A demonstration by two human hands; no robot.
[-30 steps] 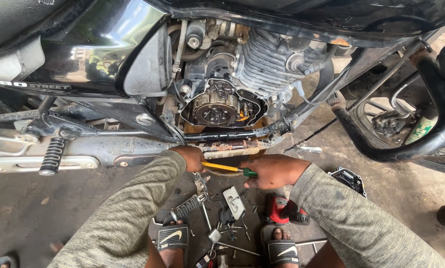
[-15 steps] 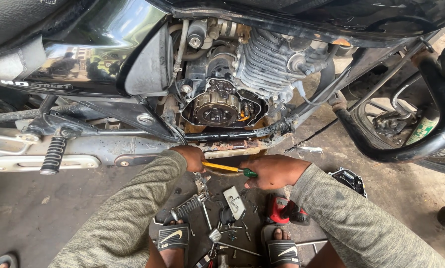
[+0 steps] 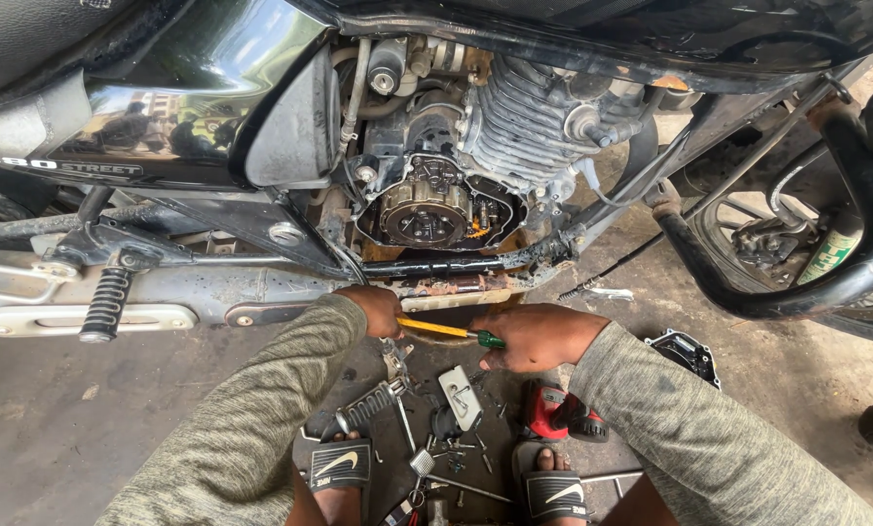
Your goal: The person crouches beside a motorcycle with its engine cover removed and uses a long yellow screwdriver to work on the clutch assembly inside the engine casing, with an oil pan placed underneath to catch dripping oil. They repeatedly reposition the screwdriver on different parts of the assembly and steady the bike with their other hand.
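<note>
A black motorcycle stands before me with its engine side cover off, showing the clutch assembly (image 3: pixel 425 212). Low under the engine, my left hand (image 3: pixel 376 310) grips one end of a screwdriver with a yellow and green handle (image 3: pixel 446 330). My right hand (image 3: pixel 529 336) is closed around its green end. Both hands sit just below the rusty lower frame rail (image 3: pixel 461 285). Grey knitted sleeves cover both of my arms.
On the concrete floor between my sandalled feet lie several loose parts: a footpeg (image 3: pixel 368 407), a small metal bracket (image 3: pixel 459 396), bolts and tools. A red power tool (image 3: pixel 553 414) lies by my right foot. A black engine cover (image 3: pixel 687 353) rests right. The crash guard (image 3: pixel 797 292) curves right.
</note>
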